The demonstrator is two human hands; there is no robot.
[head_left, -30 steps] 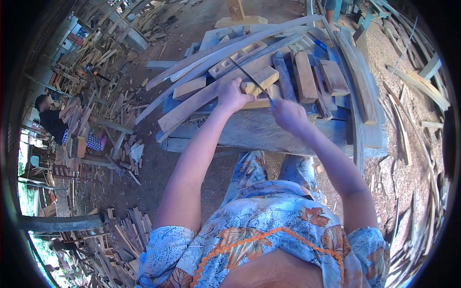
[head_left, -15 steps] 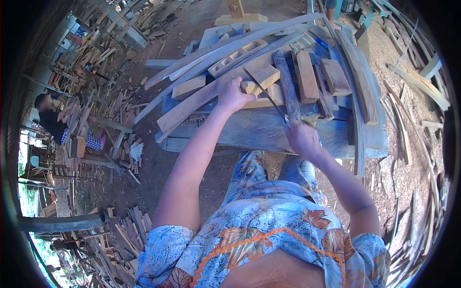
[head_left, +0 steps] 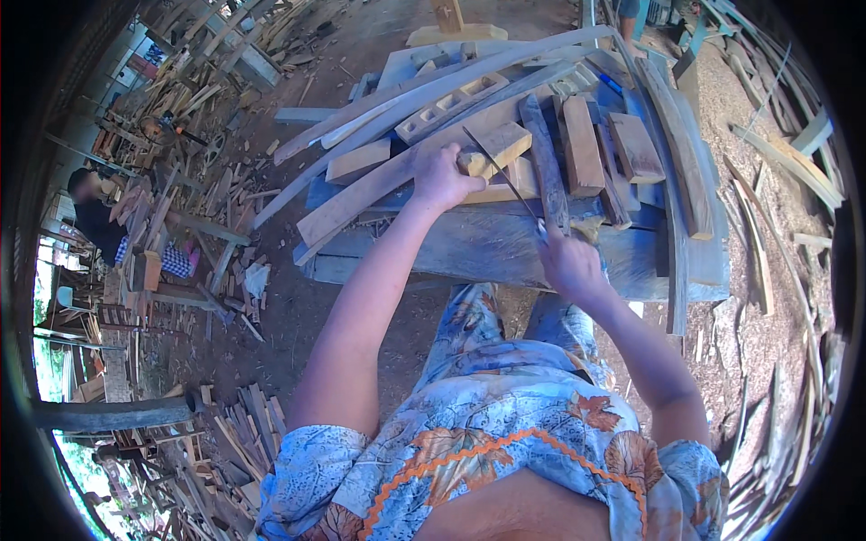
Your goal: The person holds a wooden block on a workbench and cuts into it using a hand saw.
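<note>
- Left hand [head_left: 444, 180]: clasping the left end of a wooden block [head_left: 513, 144].
- Wooden block: lying among timber pieces [head_left: 584, 149] on the workbench [head_left: 622, 263].
- Thin dark tool [head_left: 518, 192]: crossing the block slantwise.
- Right hand [head_left: 575, 269]: curled around the tool's near end.

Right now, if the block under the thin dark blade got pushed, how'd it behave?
The wood block is probably stiff: it looks thick and solid. Its flat faces make rolling unlikely. It seems to rest on other wood, so it might slide or tip without the left hand at its end.
</note>
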